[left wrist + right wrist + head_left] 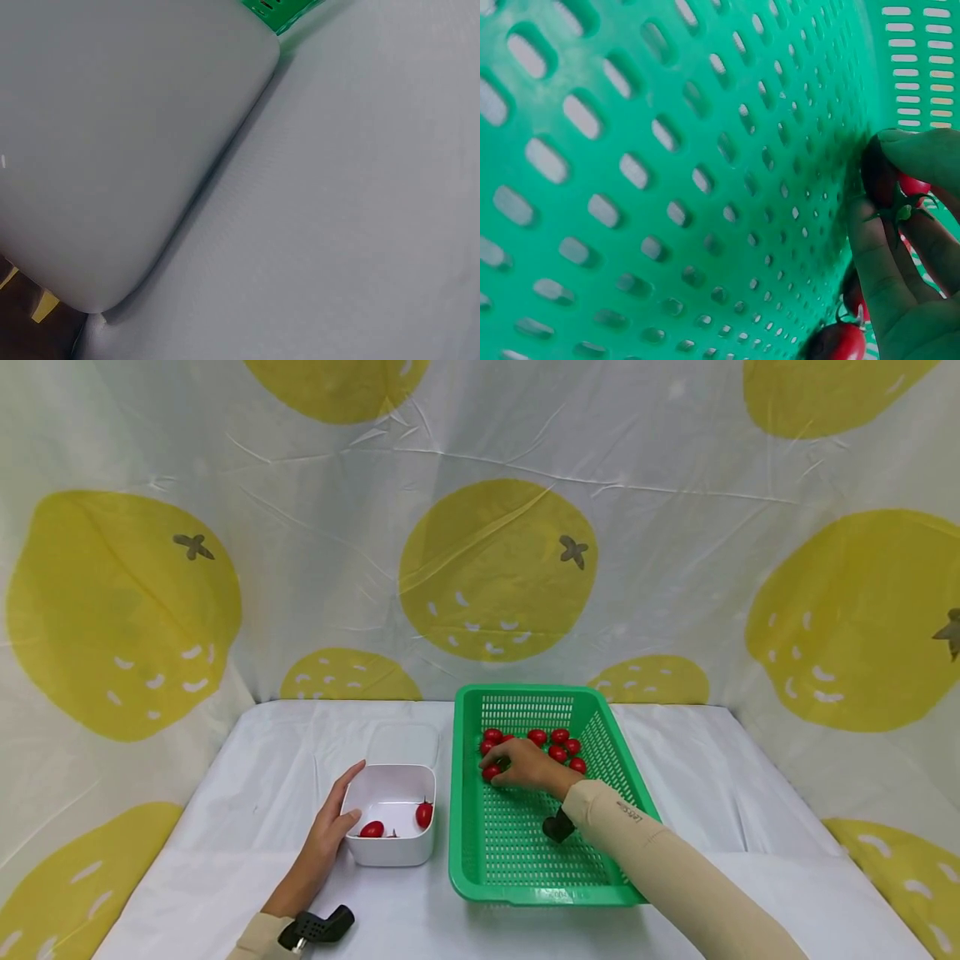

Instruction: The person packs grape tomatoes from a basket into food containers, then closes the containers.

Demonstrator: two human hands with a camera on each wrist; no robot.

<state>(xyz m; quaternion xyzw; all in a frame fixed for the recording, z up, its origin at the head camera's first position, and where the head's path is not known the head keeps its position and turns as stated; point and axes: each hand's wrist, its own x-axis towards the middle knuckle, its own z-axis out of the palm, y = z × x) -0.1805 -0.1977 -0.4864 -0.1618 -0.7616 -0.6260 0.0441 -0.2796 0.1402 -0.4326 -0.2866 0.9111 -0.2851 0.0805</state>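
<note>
Feels like early days, I'd say: the white box (390,852), just left of the green basket (468,893), has two tomatoes (424,815) in it, maybe a third, hard to tell since only a stem (393,833) shows. Way more tomatoes (557,754) sit loose in the basket's far half. My right hand (528,764) is in the basket toward its left side, thumb and fingers pinching one tomato (880,171). My left hand (327,827) is spread, fingers mostly straight, resting on the box's side away from the basket.
</note>
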